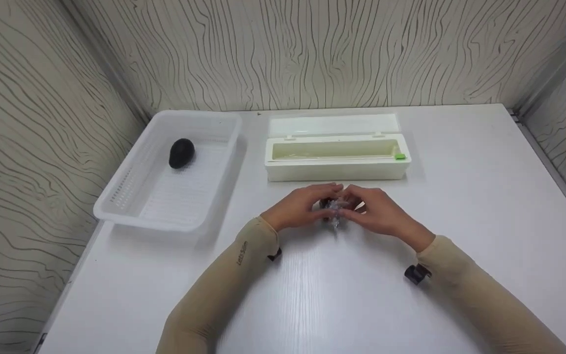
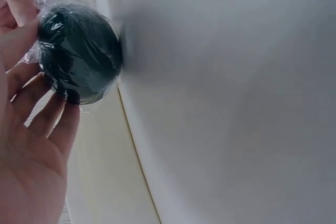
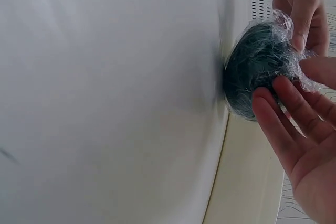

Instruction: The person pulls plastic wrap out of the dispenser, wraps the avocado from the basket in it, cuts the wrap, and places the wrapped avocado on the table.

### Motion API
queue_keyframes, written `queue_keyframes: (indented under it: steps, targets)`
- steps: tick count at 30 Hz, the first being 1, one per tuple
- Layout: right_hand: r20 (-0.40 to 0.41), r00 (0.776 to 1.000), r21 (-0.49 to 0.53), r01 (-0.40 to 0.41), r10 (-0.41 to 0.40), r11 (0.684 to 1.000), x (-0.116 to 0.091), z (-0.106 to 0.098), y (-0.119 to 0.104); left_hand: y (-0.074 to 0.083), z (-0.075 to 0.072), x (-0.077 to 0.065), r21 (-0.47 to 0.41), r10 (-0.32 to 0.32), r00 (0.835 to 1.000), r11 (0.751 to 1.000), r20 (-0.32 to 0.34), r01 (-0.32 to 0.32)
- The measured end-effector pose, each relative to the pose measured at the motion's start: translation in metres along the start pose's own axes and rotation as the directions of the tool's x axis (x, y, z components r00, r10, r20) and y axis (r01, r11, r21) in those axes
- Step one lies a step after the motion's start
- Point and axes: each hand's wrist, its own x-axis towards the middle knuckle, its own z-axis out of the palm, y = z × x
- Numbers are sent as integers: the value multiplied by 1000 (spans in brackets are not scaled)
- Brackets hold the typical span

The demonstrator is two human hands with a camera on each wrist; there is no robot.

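Both hands gather at a film-wrapped fruit

The dark, rounded wrapped fruit (image 2: 79, 56) sits on the table (image 1: 283, 300), between the hands and just in front of the long white box (image 1: 334, 172), whose lid stands open. The left hand (image 1: 298, 207) curves about it, fingertips on its side and thumb on the bunched clear film (image 3: 283, 24). The right hand (image 1: 380, 214) rests its fingertips on the other side, thumb and fingers pinching at loose film.

The fruit looks fairly light and probably firm, though its ripeness cannot be told; a hard squeeze might bruise it. The film seems thin, slick and clingy, apt to stick to skin, crumple or tear. A broad, gentle hold round the fruit's fullest part should serve best, with the gathered film taken lightly between thumb and finger; lifting by the film alone could loosen the wrap.

A similar dark fruit (image 1: 181, 153), with no film to be seen, lies in the white basket (image 1: 148, 222) to the left.
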Motion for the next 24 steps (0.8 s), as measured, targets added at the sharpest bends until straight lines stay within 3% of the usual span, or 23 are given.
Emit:
queue_keyframes:
  steps: [7, 14, 20, 24]
  targets:
    - [-40, 997, -17, -71, 70, 997, 5, 5, 2, -3, 1, 0, -46, -10, 999, 999, -40, 8]
    - [-86, 980, 3, -181, 181, 983, 7, 7, 6, -6, 3, 1, -207, -42, 997, 978, -60, 28]
    - [-91, 985, 66, -140, 145, 988, 8, 7, 6, -10, 4, 1, -362, -41, 994, 932, -98, 3]
    - [-98, 988, 88, -114, 122, 990, 11, 7, 5, -12, 5, 2, -400, -98, 988, 916, -122, 42]
